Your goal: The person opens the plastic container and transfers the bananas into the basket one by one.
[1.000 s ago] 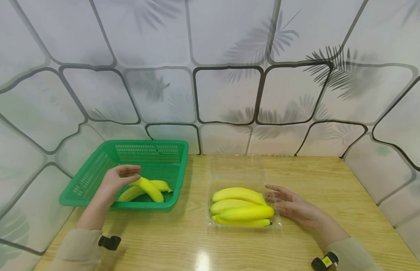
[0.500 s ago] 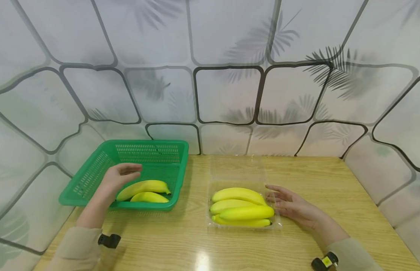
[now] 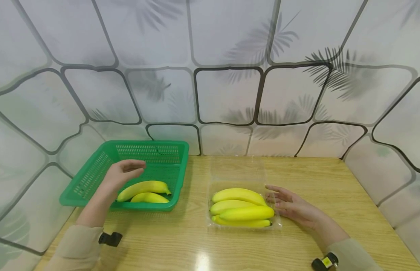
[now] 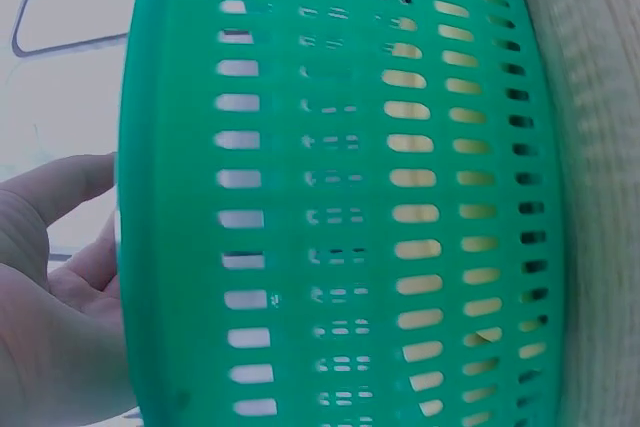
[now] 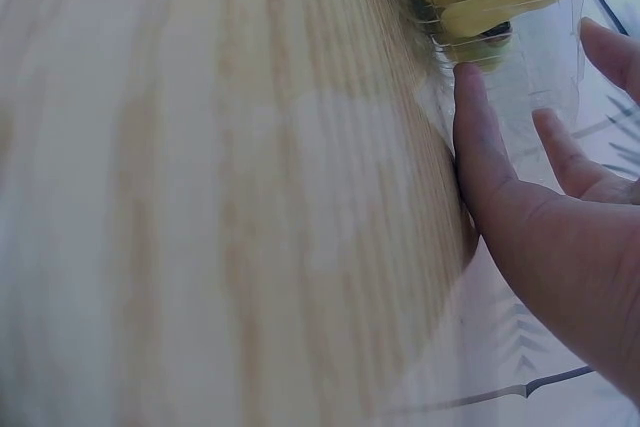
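My left hand [image 3: 123, 175] hovers over the green plastic basket [image 3: 180, 177], fingers extended and holding nothing. Two bananas [image 3: 143, 188] lie in the basket below it. In the left wrist view the slotted basket wall [image 4: 340, 197] hides part of the hand, and yellow shows through its slots. Several bananas [image 3: 242, 212] lie side by side in a clear plastic box [image 3: 210, 190] whose lid [image 3: 237, 165] is folded back. My right hand [image 3: 292, 205] is at the right side of the box, fingers extended. In the right wrist view its thumb [image 5: 480, 127] is right at the box's edge.
Basket and box stand on a wooden table [image 3: 162, 241], the basket at the left and the box right of the middle. A wall covering [image 3: 226, 94] with a stone and leaf pattern rises behind the table and along both sides.
The banana under my left hand has dropped from its slanted pose and now lies flat in front of the other one in the basket. The left hand has risen slightly; the right stays put.
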Demonstrator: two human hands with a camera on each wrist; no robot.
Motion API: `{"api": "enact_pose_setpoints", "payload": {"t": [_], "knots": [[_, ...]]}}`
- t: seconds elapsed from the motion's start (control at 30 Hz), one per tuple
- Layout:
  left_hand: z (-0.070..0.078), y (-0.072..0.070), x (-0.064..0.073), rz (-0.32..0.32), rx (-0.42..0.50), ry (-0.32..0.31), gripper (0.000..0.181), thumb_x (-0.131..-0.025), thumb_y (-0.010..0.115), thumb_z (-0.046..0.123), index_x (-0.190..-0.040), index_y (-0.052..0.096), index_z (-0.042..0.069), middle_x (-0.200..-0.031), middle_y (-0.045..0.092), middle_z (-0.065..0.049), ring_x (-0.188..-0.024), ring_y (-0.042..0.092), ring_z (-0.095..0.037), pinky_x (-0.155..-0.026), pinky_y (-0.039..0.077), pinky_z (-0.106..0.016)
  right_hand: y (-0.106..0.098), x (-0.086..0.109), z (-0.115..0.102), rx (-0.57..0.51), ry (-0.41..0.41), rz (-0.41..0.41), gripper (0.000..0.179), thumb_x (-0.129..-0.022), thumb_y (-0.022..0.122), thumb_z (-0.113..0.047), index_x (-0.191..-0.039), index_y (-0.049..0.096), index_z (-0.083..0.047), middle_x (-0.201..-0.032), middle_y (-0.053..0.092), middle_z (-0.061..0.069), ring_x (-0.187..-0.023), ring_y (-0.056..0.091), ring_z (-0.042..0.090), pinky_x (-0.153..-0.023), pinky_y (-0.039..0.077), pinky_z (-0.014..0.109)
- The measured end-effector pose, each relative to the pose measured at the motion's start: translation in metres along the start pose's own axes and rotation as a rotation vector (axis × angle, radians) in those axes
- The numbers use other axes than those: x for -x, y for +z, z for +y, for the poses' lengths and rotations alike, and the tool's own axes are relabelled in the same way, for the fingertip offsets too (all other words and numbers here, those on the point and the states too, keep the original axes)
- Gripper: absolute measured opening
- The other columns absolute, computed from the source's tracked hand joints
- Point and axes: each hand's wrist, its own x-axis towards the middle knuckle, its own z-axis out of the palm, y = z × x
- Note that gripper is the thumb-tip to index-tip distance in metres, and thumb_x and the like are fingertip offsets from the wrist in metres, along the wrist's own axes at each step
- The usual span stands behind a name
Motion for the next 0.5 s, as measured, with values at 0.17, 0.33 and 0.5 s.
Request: {"api": "enact_pose_setpoints", "payload": {"t": [0.17,0.33,0.5], "knots": [[0.008,0.003,0.001,-0.01,0.006,0.022,0.049,-0.108,0.066,0.027,-0.148,0.058,0.001,-0.151,0.058,-0.024,-0.112,0.063,-0.001,-0.117,0.045,-0.06,0.0,0.001,0.0,0.001,-0.013,-0.008,0.061,-0.114,0.046,-0.011,-0.169,0.027,-0.028,-0.165,0.034,0.01,-0.136,0.052,-0.002,-0.111,0.052,0.024],[0.016,0.009,0.001,-0.02,0.011,0.039,0.049,-0.107,0.066,0.025,-0.147,0.058,-0.002,-0.15,0.06,-0.024,-0.127,0.064,-0.025,-0.118,0.045,-0.06,0.0,0.001,0.0,0.004,-0.013,-0.008,0.06,-0.114,0.046,-0.012,-0.169,0.028,-0.028,-0.166,0.031,0.021,-0.136,0.051,-0.001,-0.11,0.052,0.024],[0.025,0.016,0.003,-0.039,0.024,0.06,0.046,-0.107,0.066,0.023,-0.146,0.059,-0.002,-0.148,0.062,-0.024,-0.134,0.06,-0.036,-0.118,0.046,-0.06,0.001,0.0,-0.001,0.01,-0.008,0.0,0.061,-0.114,0.047,-0.012,-0.169,0.028,-0.028,-0.169,0.017,0.032,-0.136,0.052,-0.001,-0.11,0.052,0.024]]}}
